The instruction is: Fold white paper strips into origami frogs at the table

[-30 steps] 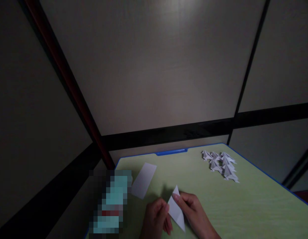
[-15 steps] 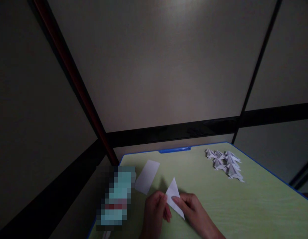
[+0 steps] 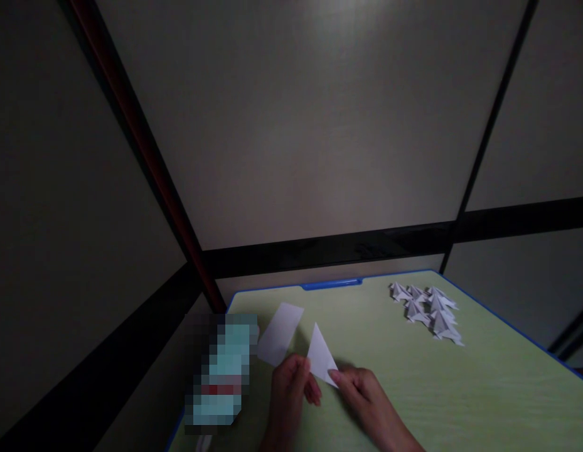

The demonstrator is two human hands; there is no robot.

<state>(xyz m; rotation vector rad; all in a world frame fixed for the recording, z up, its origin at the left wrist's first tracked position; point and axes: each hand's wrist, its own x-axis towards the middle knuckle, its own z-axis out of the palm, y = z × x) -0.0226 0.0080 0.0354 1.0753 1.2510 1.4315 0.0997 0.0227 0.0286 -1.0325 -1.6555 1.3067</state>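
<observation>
White paper [image 3: 321,359]: in your head view, a triangle between your two hands, over the near part of the table, its sharp tip pointing away from you; whether it touches the tabletop is hard to tell.
Left hand [image 3: 291,380]: your grip is narrow, thumb and forefinger pinching the triangle's left corner, the other fingers curled below.
Right hand [image 3: 361,390]: also a close pinch, your thumb laid over the lower right corner.
Sheet [image 3: 279,331]: plain white and oblong, lying just beyond your left hand.
Folded figures [image 3: 435,307]: white paper, pointed, bunched at the far right, well apart from your hands.
Table [image 3: 470,389]: pale green top, blue edge, with a blue handle [image 3: 332,284] at the far side.
Blurred item [image 3: 225,361]: teal with a red band, to your left beside the sheet; coarse blocks hide any label or lettering.
Wall [image 3: 319,138]: greyish panels behind the table, crossed by a glossy black band [image 3: 291,252] whose faint marks are too dark to read.
</observation>
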